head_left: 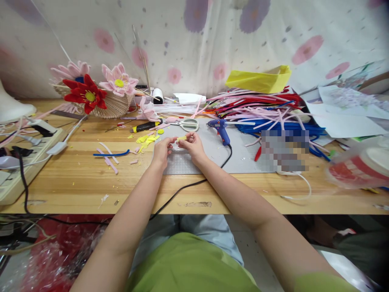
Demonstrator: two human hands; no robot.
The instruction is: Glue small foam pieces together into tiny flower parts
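Both hands meet over the grey cutting mat (243, 160). My right hand (194, 147) pinches a small pale yellow piece (181, 138) between its fingertips. Close beside it, my left hand (162, 152) has its fingers curled together; what they grip, if anything, is too small to make out. Yellow cut scraps (147, 140) lie just left of the hands. Beyond the fingers rests a pair of scissors (190, 124) with pale handles. A blue glue gun (219, 129) lies on the mat to the right, its black cord (185, 187) passing under my right forearm.
Red and pink fuzzy flowers (89, 96) stand in a fan-shaped holder (117, 106) at back left. Bundles of coloured pipe cleaners (264, 107) fill the back right. A power strip (27, 170) sits at left, a clear tub (358, 166) at right. A yellow-black utility knife (146, 126) lies behind.
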